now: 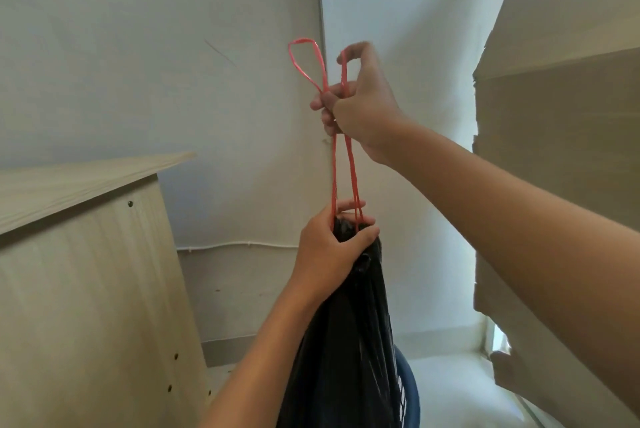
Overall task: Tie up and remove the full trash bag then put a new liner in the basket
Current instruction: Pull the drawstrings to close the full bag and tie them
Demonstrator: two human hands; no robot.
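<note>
Left hand (329,251) clamps the black trash bag (349,341) neck as anchor, over the blue basket (410,389); right hand (360,105) pinches the red drawstring (349,164) taut overhead to cinch.

The bag (349,341) I hold is thin black plastic, glossy and crinkled. Its red drawstring (341,164) looks like ribbed plastic tape. The cabinet (86,272) is pale matt wood-grain; the basket (408,389) is smooth blue plastic; the cardboard (554,150) is rough-edged.

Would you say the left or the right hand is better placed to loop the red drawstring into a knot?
Probably the right hand: it holds the red drawstring taut; the left hand grips the black bag neck.
</note>
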